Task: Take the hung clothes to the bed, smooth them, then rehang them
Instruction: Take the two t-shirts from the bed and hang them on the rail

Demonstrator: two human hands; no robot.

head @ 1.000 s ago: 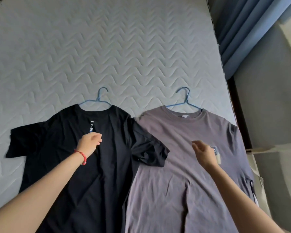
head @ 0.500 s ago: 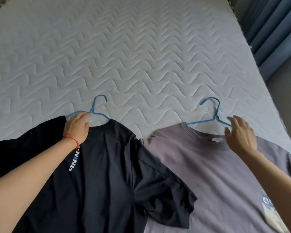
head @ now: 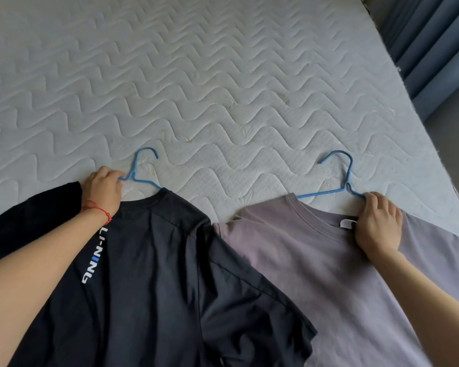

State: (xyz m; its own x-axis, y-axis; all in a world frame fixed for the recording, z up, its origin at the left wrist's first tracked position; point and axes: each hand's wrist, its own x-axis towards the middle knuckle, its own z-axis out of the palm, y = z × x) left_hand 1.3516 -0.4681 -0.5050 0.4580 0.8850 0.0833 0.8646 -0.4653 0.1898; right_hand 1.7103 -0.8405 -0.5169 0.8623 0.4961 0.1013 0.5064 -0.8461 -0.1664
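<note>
Two T-shirts lie flat side by side on the quilted white mattress (head: 223,88). The black T-shirt (head: 149,274) with white lettering is on the left, on a blue hanger (head: 141,173). My left hand (head: 104,192) grips that hanger's left arm at the collar. The grey-mauve T-shirt (head: 316,274) is on the right, on a second blue hanger (head: 339,181). My right hand (head: 376,223) grips the right arm of that hanger where it enters the collar. The black shirt's right sleeve overlaps the grey shirt's edge.
Blue curtains (head: 435,49) hang beyond the mattress's right edge, with grey floor (head: 451,133) below them. Bare mattress stretches beyond both hanger hooks.
Both hands have moved from the shirt fronts up to the collars. Their fingers have closed around the hanger arms. The view has come closer to the shirts.
</note>
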